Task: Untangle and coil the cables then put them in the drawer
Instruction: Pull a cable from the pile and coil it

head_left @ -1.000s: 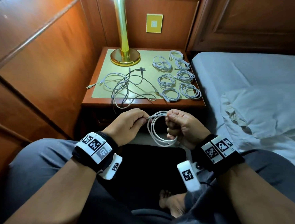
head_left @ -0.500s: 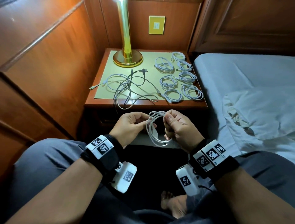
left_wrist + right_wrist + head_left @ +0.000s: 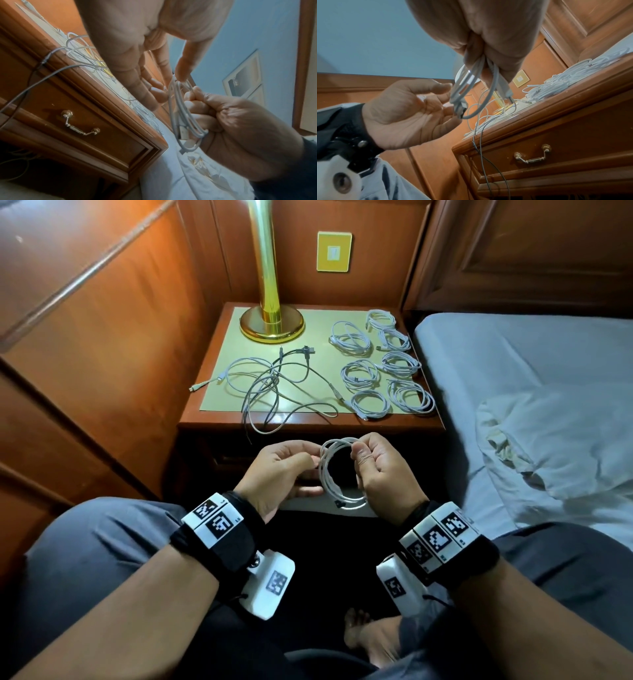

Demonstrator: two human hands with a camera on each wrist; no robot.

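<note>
Pinching coiled cable [image 3: 337,470]: right hand [image 3: 380,470] (left hand [image 3: 281,474] touching).

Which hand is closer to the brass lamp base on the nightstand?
Left. The left hand is in front of the nightstand, below the brass lamp base; the right hand is farther toward the bed, holding the coiled white cable.

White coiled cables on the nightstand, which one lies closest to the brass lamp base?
The large white coil at the back left of the group, just right of the brass lamp base.
</note>
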